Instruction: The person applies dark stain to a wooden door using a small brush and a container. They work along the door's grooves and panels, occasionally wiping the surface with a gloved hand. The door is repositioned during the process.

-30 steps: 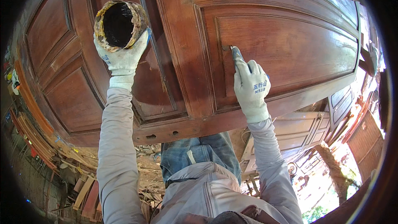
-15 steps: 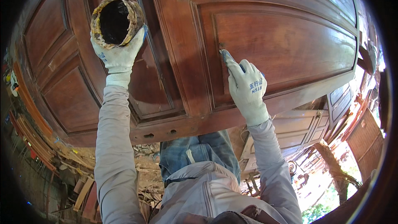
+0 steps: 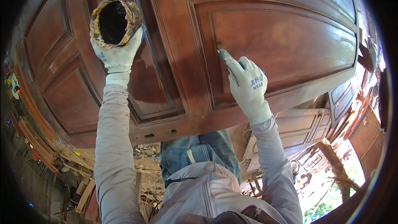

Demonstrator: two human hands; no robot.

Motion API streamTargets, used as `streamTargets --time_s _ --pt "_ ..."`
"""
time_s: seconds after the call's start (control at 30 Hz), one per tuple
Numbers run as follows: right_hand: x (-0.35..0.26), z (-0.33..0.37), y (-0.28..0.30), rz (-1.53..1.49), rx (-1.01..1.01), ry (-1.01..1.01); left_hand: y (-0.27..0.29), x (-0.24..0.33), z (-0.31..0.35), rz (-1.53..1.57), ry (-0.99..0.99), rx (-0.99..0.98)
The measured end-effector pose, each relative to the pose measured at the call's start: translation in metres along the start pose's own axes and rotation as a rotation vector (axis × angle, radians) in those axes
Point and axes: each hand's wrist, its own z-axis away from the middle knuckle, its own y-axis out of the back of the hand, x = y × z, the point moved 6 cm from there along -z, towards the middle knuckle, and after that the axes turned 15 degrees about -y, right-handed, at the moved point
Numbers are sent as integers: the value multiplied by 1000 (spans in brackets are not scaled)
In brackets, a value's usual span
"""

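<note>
My left hand (image 3: pixel 118 56), in a white glove with blue on the fingers, grips a round can (image 3: pixel 137 16) from its near side. The can's rim and outside are crusted with yellow and brown residue, and its inside looks black. On the right, my gloved right hand (image 3: pixel 248 79) is closed with the forefinger stretched toward the panel's groove. A tiny pale tip shows at the finger's end; whatever the fingers pinch is mostly hidden. Just beyond that tip lies a small dark spot (image 3: pixel 219 43) on the reddish-brown panelled wooden door (image 3: pixel 282 49), which lies beneath both hands.
Two holes (image 3: pixel 149 135) pierce the door's near edge, close to my jeans (image 3: pixel 182 153). Another panelled door (image 3: pixel 290 130) stands lower right, near a tree trunk (image 3: pixel 335 168). Wood strips (image 3: pixel 35 141) and scraps lie at lower left.
The fingertip of my right hand has shifted slightly toward me and left, now apart from the dark spot. My left hand and the can have barely moved.
</note>
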Motion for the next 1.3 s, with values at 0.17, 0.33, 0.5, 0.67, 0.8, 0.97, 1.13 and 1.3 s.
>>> streamTargets --time_s 0.17,0.33,0.5,0.67,0.8,0.97,1.13,1.3 --pt "3 -8 4 -41 47 -3 0 5 2 -100 -9 12" --pt "3 -12 -13 42 56 60 -1 1 1 -81 -34 -8" --pt "2 -3 -6 39 21 58 0 3 1 -88 -35 3" --pt "7 -6 9 -77 19 -7 0 -2 2 -67 -14 -6" --pt "7 -15 2 -27 26 26 2 -5 7 -210 -57 -11" --pt "2 -2 3 72 -28 44 1 -13 7 -145 -15 -20" --pt "-14 8 17 100 15 61 4 -6 12 -162 -28 -31" --pt "-30 -1 7 165 23 112 5 0 9 -239 -6 -57"
